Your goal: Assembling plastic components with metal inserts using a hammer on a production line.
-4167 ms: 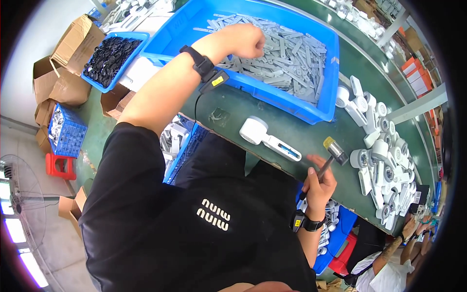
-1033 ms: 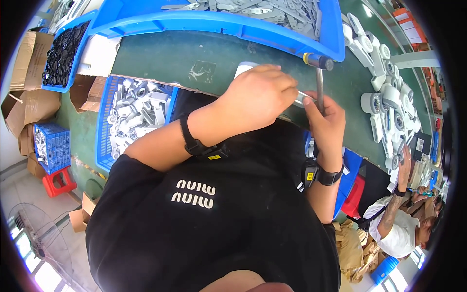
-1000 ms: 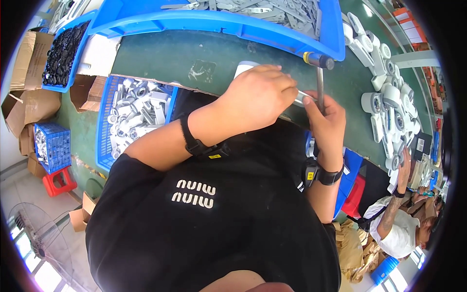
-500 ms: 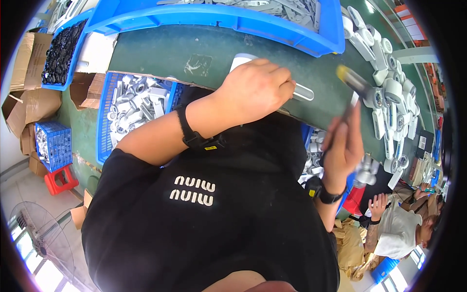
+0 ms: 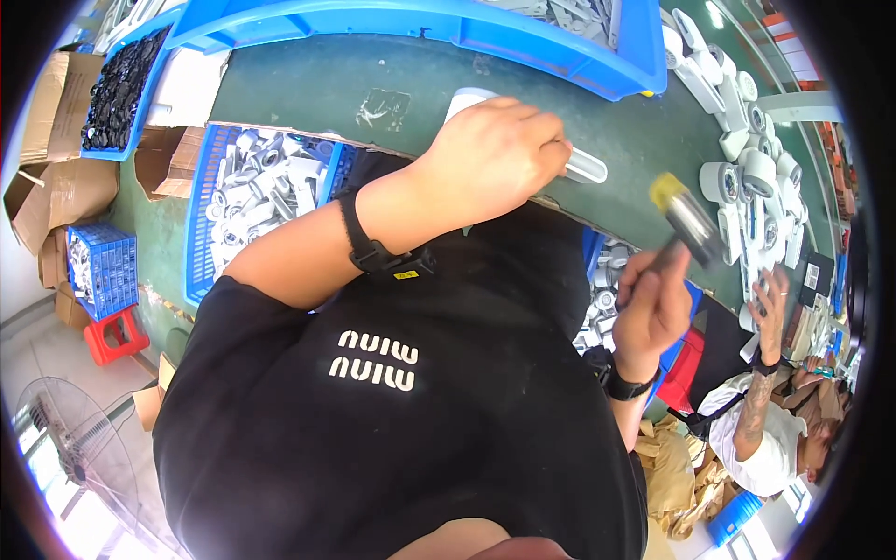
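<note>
Clock centre: the left hand [image 5: 495, 149], with 12 at the top of the view.
Left grip: closed over the middle of a white device [image 5: 586, 166], fingers curled downward; fingertips and contact underneath hidden.
White device: lying on the green bench [image 5: 317, 84] near its edge, mostly covered; round end out at 11 o'clock, slotted handle tip at 3.
Right grip: the right hand [image 5: 653, 308], between 4 and 5 o'clock, fingers wrapped around the handle of a hammer [image 5: 692, 229].
Hammer: head raised at 4 o'clock, apart from the white device; one face yellow, the rest metallic, slightly blurred.
Large blue tray: one, at 12 o'clock; rim [image 5: 429, 21] toward the person, grey strips [image 5: 579, 17] inside.
Pile of white devices: one, at 3 o'clock [image 5: 754, 177], loosely heaped, grey-ringed round ends.
Small blue tray: one, at 9 o'clock [image 5: 147, 117], filled with black discs [image 5: 119, 93].
Blue crate: one, just under 9 o'clock [image 5: 199, 219], below bench level, holding white parts [image 5: 266, 187].
Red stool: one, at 8 o'clock [image 5: 117, 338], on the floor.
Co-worker: one, between 4 and 5 o'clock, white shirt [image 5: 770, 457], a hand [image 5: 770, 301] lifted beside the pile.
</note>
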Demonstrator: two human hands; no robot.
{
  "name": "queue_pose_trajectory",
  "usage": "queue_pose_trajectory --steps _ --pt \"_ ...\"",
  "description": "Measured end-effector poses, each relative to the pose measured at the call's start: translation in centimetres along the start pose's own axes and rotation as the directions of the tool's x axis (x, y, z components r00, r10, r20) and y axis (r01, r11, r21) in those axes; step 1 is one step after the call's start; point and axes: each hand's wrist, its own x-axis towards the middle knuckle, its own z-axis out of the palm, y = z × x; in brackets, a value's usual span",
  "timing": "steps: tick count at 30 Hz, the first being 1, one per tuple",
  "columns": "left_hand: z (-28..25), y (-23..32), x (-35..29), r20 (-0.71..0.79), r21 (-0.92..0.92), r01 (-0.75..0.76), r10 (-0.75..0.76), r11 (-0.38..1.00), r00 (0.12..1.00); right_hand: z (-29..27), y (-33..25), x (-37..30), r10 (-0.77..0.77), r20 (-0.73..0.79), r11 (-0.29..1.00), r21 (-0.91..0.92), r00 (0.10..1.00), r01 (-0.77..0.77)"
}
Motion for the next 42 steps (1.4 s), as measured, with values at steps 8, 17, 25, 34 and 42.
queue_pose_trajectory --steps 8,17,25,34,42 --pt "-0.6 0.1 0.2 0.09 -0.068 0.104 -0.097 0.992 0.991 -0.3 -0.2 0.7 0.162 0.024 0.986 0.034 0.986 -0.163" --pt "-0.9 1.6 2.5 0.229 -0.026 0.107 -0.098 0.994 0.968 1.2 1.0 1.9 0.332 -0.074 0.92 0.245 0.94 -0.305" --pt "-0.1 1.9 3.5 0.379 -0.14 0.377 -0.302 0.916 0.875 0.1 -0.4 3.5 0.243 -0.029 0.947 0.222 0.97 -0.231" --pt "0.3 1.5 3.4 0.355 -0.157 0.385 -0.311 0.91 0.882 -0.5 -0.2 0.7 0.062 0.077 0.989 -0.14 0.995 -0.051" --pt "0.2 1.3 3.6 0.362 -0.143 0.38 -0.309 0.914 0.879 0.7 -0.1 1.1 0.009 0.036 0.999 -0.044 0.999 -0.008"
